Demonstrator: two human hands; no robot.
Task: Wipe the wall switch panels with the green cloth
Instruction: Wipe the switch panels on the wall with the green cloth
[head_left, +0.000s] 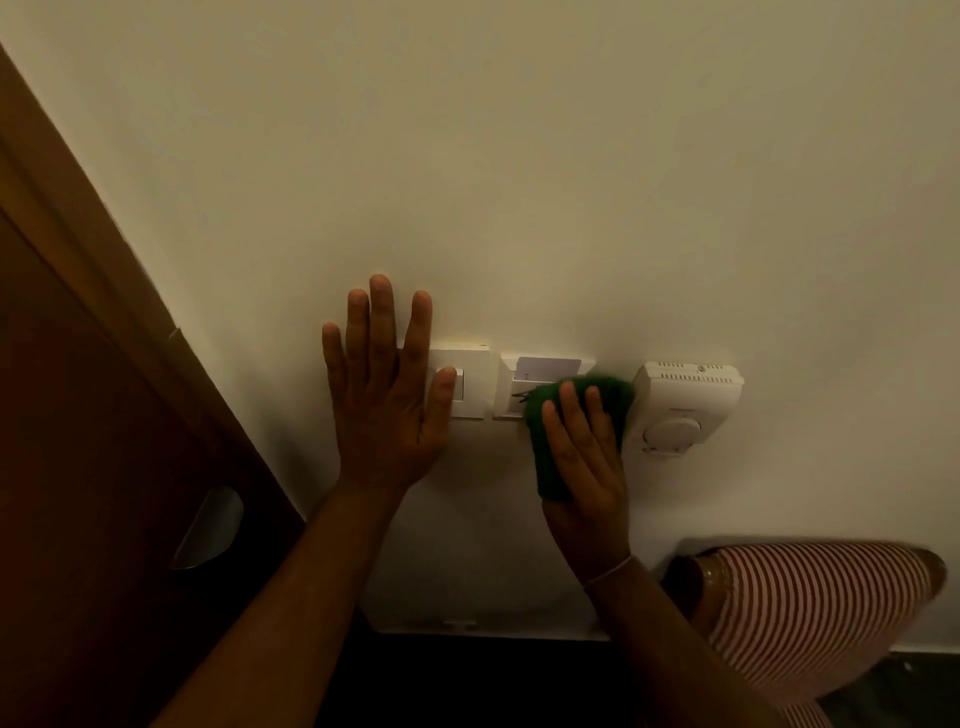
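Note:
Three white panels sit in a row on the cream wall. My left hand (382, 384) lies flat on the wall with fingers spread, its thumb resting on the left switch panel (470, 382). The middle panel (511, 387) is a key-card holder with a pale card (548, 368) standing in its slot. My right hand (584, 452) presses the bunched green cloth (602, 392) against the lower right part of this middle panel. The cloth's right edge reaches the thermostat panel (685, 402), which has vents on top and a round dial below.
A brown wooden door (88, 426) with a metal handle (210, 527) fills the left side, its frame running diagonally. A red-and-white striped cushioned object (810, 618) juts out at the lower right beneath the thermostat. A white skirting edge (483, 626) meets the dark floor.

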